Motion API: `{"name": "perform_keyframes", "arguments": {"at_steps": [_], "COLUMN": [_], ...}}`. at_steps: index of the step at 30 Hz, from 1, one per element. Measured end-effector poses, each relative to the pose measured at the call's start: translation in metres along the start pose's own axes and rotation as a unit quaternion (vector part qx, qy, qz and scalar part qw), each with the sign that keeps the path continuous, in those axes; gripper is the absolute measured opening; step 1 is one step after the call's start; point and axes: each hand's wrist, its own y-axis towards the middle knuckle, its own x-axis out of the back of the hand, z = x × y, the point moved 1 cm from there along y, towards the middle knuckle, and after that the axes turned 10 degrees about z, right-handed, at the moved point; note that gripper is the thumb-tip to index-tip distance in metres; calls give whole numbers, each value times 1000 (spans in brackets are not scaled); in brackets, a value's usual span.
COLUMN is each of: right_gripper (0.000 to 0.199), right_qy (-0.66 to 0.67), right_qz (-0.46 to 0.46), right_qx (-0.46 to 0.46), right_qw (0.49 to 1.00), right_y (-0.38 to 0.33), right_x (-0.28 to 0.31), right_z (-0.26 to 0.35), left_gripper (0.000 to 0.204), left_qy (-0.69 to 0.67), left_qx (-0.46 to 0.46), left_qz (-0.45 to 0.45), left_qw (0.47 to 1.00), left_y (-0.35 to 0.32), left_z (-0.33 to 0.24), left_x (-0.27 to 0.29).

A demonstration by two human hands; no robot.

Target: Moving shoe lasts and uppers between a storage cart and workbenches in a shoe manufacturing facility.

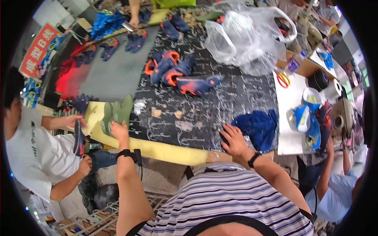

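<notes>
My left hand (119, 130) is at the table's near left edge, fingers curled round the near end of a green shoe last (125, 112). More green lasts lie side by side right there. On the dark tabletop (165, 106) my right hand (235, 141) rests with its fingers spread, beside a crumpled dark blue cloth (258, 128). Past my hands, several navy and orange shoes lie in a loose group, the nearest a navy shoe (199, 84) on its side.
A conveyor belt (114, 67) carrying shoes runs along the left. At left, a co-worker (33, 153) holds a shoe (80, 141). Clear plastic bags (246, 37) lie at the far right. Scissors (283, 80), a bottle (295, 63) and shoe pieces (302, 118) are on the white side table (289, 133).
</notes>
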Motion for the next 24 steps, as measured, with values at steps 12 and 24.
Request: {"name": "perform_keyframes", "arguments": {"at_steps": [12, 24], "right_gripper": [46, 40], "right_qy": [10, 23], "right_qz": [-9, -53], "right_qx": [-12, 10], "right_qw": [1000, 998], "right_y": [-9, -24], "right_x": [9, -13], "right_z": [-6, -14], "left_gripper": [54, 46], "left_qy": [-28, -34], "left_qx": [-352, -310], "left_qz": [81, 120], "left_qw": [932, 943], "left_y": [-214, -227], "left_z": [-183, -179], "left_x": [-50, -55]}}
